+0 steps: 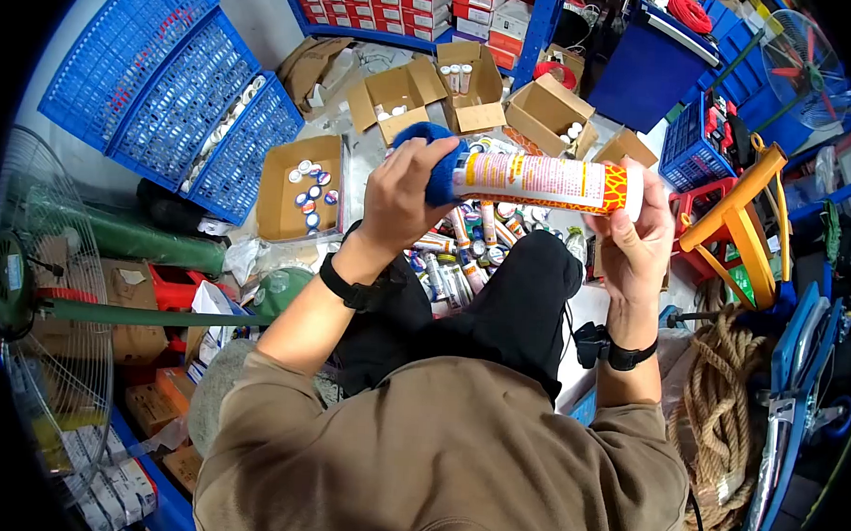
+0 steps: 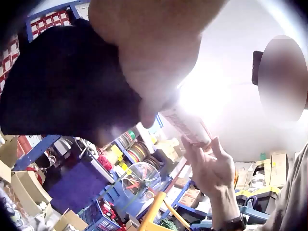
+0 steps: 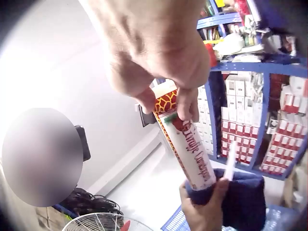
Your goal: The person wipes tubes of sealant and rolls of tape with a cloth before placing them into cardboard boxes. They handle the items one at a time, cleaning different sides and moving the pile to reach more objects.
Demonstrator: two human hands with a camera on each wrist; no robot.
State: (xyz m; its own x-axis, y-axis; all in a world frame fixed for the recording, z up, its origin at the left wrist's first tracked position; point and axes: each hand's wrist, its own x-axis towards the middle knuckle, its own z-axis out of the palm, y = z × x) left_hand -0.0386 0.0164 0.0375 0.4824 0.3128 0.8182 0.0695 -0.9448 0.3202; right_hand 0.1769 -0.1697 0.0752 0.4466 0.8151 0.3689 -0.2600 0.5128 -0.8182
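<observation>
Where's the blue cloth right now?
The blue cloth is above centre in the head view, held in the left hand at the left end of the printed tube.

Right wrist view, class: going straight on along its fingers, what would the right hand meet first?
The printed tube that the right hand grips; then perhaps the blue cloth, though depth is unclear.

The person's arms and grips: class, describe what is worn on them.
The plain brown sleeves end well above the wrists. Black straps circle both wrists, the right one carrying a dark boxy piece. The left grip and right grip wear no gloves.
</observation>
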